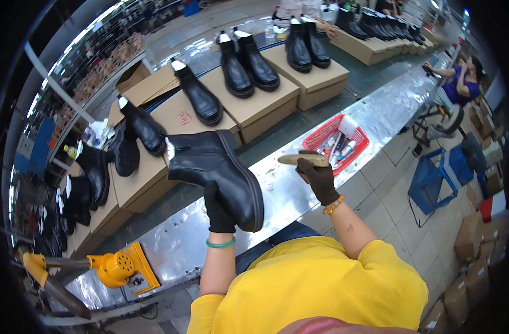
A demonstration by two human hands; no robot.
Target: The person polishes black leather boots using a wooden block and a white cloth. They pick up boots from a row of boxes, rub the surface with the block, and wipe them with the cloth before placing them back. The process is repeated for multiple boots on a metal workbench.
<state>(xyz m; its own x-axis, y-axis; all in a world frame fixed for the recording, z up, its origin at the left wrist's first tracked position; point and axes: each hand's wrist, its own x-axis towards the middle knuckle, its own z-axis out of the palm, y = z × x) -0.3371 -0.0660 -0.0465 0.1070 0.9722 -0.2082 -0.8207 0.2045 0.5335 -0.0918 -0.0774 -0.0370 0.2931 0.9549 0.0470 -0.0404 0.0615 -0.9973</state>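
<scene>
My left hand (218, 212), in a dark glove, grips a black leather ankle boot (216, 165) from below. The boot lies tilted on its side in the air, toe toward me and dark sole facing right. A strip of white shows at its opening. My right hand (321, 182), also in a dark glove, is closed around a tan, tapered tool (290, 160). The tool's narrow end points left toward the boot, apart from it. Its exact kind is unclear. Just beyond the right hand, a red plastic basket (359, 155) holds small tubes and bottles.
A shiny metal bench (388, 114) runs under my hands. Brown cardboard boxes (265, 108) behind it carry a row of black boots (235, 67). A yellow machine part (116, 269) stands at the left end. Another person in purple (467, 83) sits far right, near a blue metal frame (432, 181).
</scene>
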